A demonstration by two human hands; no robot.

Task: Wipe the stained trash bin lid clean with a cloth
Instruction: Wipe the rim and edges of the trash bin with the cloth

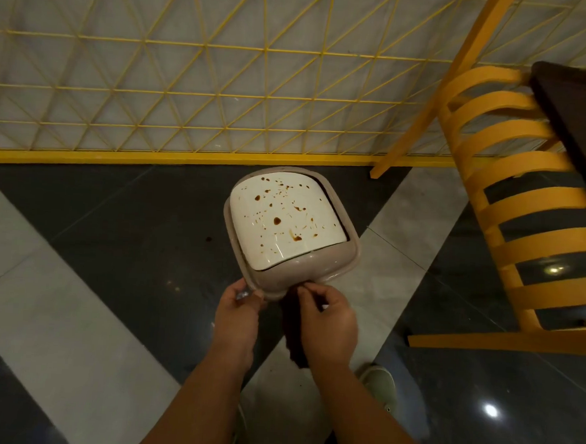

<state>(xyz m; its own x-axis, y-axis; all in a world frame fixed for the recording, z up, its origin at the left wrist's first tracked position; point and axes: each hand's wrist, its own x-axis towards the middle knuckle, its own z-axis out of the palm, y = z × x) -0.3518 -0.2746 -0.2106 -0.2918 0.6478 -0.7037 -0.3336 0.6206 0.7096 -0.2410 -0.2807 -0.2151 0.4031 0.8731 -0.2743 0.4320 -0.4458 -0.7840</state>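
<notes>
A trash bin stands on the floor with a white swing lid [284, 221] set in a beige rim [349, 256]. Brown spots and streaks cover the lid. My left hand [240, 306] grips the rim's near left corner with curled fingers. My right hand [327, 315] is just below the rim's near edge, fingers curled round a dark brown cloth [294, 338] that hangs down under the palm. Neither hand touches the white lid.
A yellow wire-mesh panel [197, 89] lines the wall right behind the bin. A yellow slatted chair [512, 207] and a dark table edge [578, 129] stand at the right. The floor is glossy grey and black tile. A light shoe [379, 386] shows near my right arm.
</notes>
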